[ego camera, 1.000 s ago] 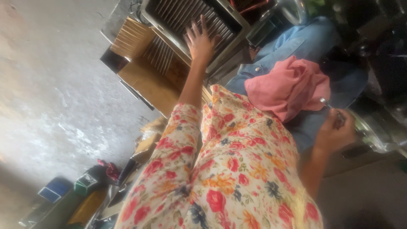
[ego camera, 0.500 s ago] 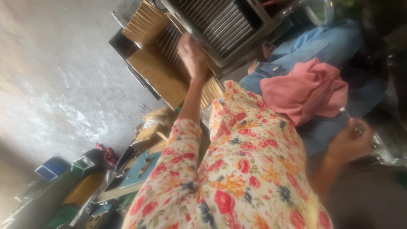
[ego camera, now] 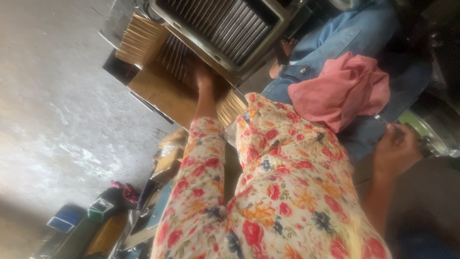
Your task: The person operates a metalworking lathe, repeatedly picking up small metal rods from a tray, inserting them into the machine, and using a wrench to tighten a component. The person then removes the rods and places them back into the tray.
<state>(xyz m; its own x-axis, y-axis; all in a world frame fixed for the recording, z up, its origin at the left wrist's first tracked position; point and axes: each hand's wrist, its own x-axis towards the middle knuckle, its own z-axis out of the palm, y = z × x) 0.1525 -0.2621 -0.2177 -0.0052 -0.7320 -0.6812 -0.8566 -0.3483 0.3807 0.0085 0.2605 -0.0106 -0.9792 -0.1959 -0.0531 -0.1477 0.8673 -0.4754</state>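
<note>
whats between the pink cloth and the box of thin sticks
In the head view, the person's floral-sleeved arm and floral lap lie between the pink cloth and the box of thin sticks.

Open concrete floor [ego camera: 52, 96] left of cardboard box [ego camera: 158, 93]; metal grille tray [ego camera: 225, 26] crowds it above, boxes and clutter [ego camera: 110, 211] below.
</note>
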